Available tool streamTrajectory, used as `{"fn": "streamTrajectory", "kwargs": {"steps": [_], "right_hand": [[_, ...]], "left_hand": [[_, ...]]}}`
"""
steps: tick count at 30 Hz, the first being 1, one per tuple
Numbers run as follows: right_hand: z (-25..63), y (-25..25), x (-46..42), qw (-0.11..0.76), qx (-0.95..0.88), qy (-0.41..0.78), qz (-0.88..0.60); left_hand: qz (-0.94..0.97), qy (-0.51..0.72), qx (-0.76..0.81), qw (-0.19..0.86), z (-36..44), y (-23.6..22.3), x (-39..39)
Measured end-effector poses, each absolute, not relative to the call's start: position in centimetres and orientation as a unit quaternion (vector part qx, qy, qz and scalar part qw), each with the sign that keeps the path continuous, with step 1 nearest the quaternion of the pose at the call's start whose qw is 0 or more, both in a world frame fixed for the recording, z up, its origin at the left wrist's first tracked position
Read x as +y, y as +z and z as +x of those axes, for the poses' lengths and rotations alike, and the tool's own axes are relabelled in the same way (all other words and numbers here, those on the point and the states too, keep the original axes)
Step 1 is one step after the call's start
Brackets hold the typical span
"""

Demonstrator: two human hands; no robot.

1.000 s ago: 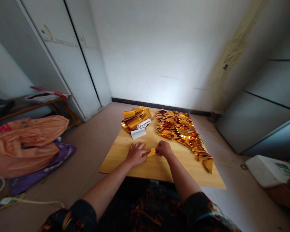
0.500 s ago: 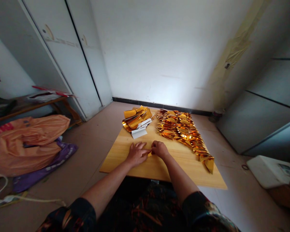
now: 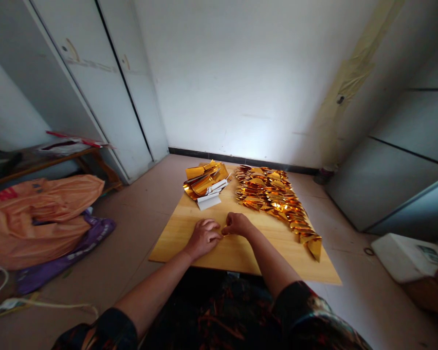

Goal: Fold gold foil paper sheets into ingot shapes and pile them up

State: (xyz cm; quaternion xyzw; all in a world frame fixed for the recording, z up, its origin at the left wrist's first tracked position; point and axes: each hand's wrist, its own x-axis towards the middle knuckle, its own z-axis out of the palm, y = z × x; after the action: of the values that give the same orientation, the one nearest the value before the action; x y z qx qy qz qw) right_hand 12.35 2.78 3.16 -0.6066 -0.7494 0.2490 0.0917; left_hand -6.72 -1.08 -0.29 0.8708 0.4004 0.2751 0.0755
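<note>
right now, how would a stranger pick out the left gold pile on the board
In front of the white wall, find the wooden board. Near its far edge, on the left, sits the gold pile of broad, curled sheets. White pieces at its near right side set it apart from the pointed gold pieces, which lie in overlapping rows to the right.

We see a honey-yellow, faintly grained board (image 3: pixel 175 231) bearing glossy gold foil sheets (image 3: pixel 204 183) with white paper (image 3: pixel 209 201), and amber-shaded gold folded pieces (image 3: pixel 268 189). Left of the board we find orange sheeting (image 3: pixel 58 204) and a white-lettered purple bag (image 3: pixel 60 268); behind it, a white wall (image 3: pixel 237 82) over black skirting (image 3: pixel 241 158).
</note>
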Motion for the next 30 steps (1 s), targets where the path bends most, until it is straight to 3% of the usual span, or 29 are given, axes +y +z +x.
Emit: {"fn": "streamTrajectory", "kwargs": {"steps": [7, 30], "right_hand": [[11.9, 3.5, 2.7, 0.067, -0.744, 0.229, -0.624], [13.3, 2.5, 2.9, 0.172, -0.707, 0.331, -0.601]], "left_hand": [[0.869, 0.274, 0.404, 0.079, -6.8, -0.2, -1.3], [0.850, 0.267, 0.446, 0.089, -4.0, 0.5, -0.3]]}}
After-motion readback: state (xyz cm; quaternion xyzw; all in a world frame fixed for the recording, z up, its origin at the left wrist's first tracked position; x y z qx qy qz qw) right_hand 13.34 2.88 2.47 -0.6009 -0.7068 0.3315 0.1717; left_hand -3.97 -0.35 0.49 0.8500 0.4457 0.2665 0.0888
